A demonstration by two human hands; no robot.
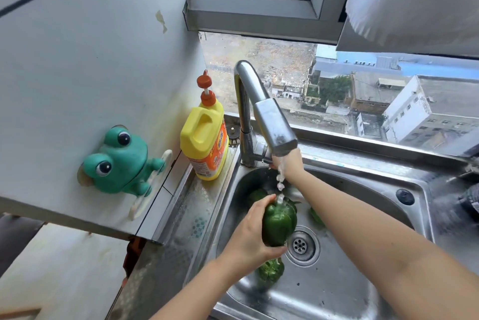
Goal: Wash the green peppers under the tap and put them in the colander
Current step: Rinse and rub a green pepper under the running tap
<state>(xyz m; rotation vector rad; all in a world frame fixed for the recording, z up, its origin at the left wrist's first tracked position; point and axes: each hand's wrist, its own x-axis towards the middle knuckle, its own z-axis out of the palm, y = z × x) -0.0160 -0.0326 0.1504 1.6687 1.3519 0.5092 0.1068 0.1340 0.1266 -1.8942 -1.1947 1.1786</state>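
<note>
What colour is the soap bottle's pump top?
Orange-red pump top, on the yellow bottle; head view shows it.

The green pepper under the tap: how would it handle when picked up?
Probably slippery: water runs over the glossy green pepper. Likely stiff and light, as the left hand holds it alone without denting it. Rounded, so it may roll in the sink.

Glossy green bell pepper (278, 218) held under running chrome tap (274, 123), second pepper (269, 271) lying in sink (363, 281) below it, two further peppers (316, 216) partly hidden behind.
</note>
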